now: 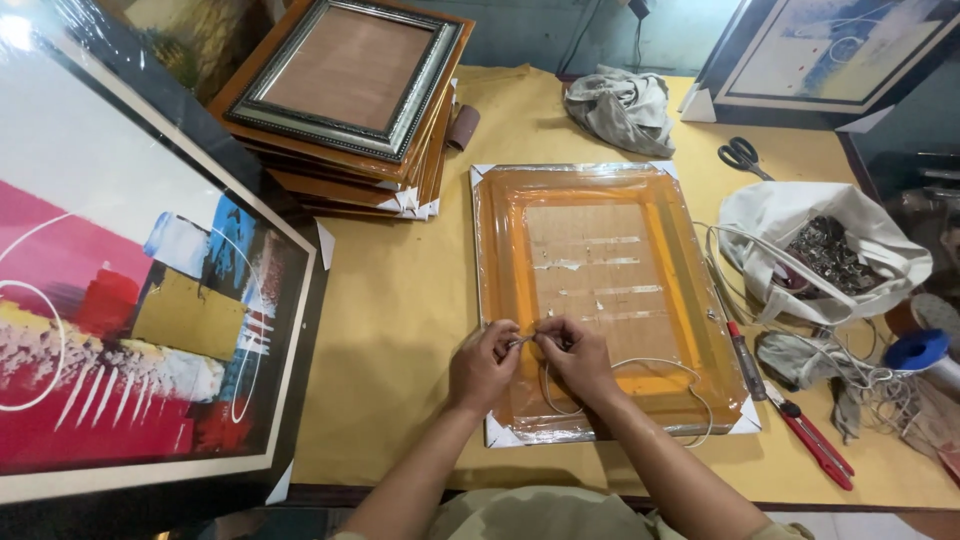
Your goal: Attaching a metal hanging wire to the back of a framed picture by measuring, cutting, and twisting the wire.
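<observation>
Low in the middle of the picture, the left hand (483, 366) and right hand (577, 358) meet fingertip to fingertip, both pinched narrow on a white cord (640, 364). The cord loops out to the right and back under the right wrist. The hands rest on a wrapped frame (608, 300) lying face down, orange under shiny film, with white corner guards.

The frame sits on a yellow table (400, 300). At upper left stands a stack of frames (350, 100), well apart from the hands. A large abstract painting (130, 300) fills the left edge.

To the right lie a white bag (790, 215) of small metal parts, scissors (742, 155) above it, a red-handled tool (815, 445) at lower right, and a tangle of cord near a blue spool (918, 349). A grey rag (620, 105) lies at the top centre. Nothing lies between the hands and the frame.
</observation>
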